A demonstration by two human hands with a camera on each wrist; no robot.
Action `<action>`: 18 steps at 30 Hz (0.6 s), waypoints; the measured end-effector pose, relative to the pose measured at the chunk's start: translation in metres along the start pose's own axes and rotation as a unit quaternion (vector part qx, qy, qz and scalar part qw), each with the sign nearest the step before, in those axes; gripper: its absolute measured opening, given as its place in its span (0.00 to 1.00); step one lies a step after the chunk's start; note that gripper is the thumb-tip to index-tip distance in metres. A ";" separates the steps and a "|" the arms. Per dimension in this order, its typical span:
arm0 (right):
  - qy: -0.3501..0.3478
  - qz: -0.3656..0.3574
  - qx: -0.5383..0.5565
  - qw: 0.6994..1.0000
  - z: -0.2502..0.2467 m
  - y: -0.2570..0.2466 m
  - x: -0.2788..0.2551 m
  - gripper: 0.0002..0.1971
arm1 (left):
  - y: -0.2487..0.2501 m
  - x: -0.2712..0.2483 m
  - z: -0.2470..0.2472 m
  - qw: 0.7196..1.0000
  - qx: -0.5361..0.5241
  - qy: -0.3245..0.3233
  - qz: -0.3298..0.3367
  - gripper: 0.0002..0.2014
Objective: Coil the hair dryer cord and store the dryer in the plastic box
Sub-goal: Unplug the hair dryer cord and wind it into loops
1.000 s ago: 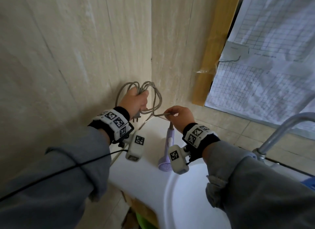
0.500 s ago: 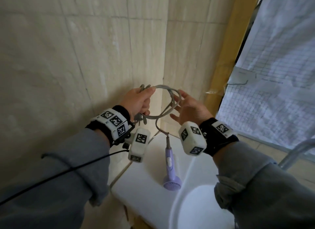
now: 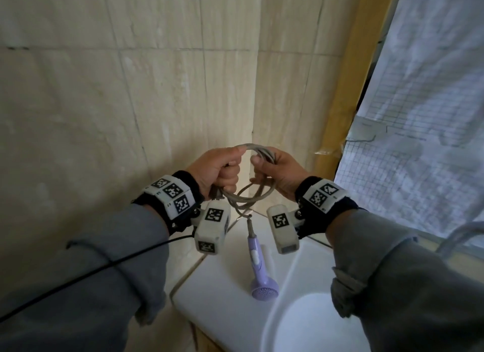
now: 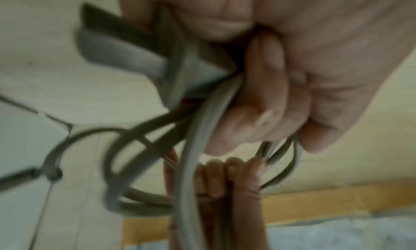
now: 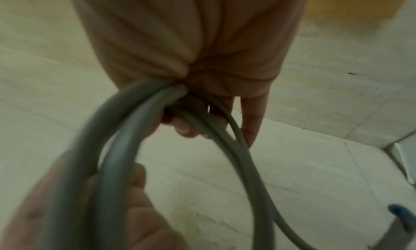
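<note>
Both fists hide the cord [image 3: 258, 152] coils (blurred).

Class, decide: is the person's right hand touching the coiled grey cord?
Touching. In the right wrist view the right hand has its fingers curled round the cord, whose loops run straight into the palm with no gap.
</note>
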State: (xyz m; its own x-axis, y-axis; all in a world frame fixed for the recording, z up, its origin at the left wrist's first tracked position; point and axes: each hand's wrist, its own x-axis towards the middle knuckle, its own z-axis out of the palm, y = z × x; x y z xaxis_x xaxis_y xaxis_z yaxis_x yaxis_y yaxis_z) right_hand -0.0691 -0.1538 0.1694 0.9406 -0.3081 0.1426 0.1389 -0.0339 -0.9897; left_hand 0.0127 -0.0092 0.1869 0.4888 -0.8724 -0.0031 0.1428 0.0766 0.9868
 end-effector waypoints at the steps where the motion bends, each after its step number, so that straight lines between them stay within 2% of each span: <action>1: 0.022 0.001 0.017 1.000 0.001 0.001 0.000 0.05 | -0.001 0.000 0.000 1.000 0.018 0.016 0.004 0.20; 5: 0.094 -0.008 0.037 0.995 0.009 0.002 0.002 0.06 | -0.009 0.003 0.005 0.990 0.132 0.053 0.020 0.15; 8: 0.115 -0.023 0.035 0.993 0.012 0.004 0.005 0.07 | -0.014 0.008 0.002 0.973 0.226 0.049 0.020 0.27; 11: 0.131 -0.041 0.021 0.990 0.018 0.000 0.010 0.11 | -0.018 0.007 0.004 0.958 0.287 0.014 0.013 0.36; 12: 0.133 -0.047 0.014 0.990 0.021 -0.003 0.011 0.12 | -0.020 0.007 0.004 0.957 0.291 0.009 -0.004 0.35; 15: 0.120 -0.058 0.001 0.991 0.029 -0.008 0.012 0.14 | -0.024 0.008 0.007 0.957 0.286 -0.013 -0.041 0.18; 18: 0.103 -0.048 0.013 0.993 0.030 -0.006 0.013 0.15 | -0.027 0.009 0.011 0.961 0.267 -0.025 -0.061 0.15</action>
State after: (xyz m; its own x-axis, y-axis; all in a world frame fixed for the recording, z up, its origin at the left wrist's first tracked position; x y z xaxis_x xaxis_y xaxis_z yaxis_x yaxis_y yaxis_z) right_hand -0.0483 -0.1292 0.1778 0.8392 -0.4933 0.2290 0.2363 -0.0486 -0.9705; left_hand 0.0041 -0.0240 0.1624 0.4530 -0.8821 -0.1292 -0.2725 -0.2749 0.9221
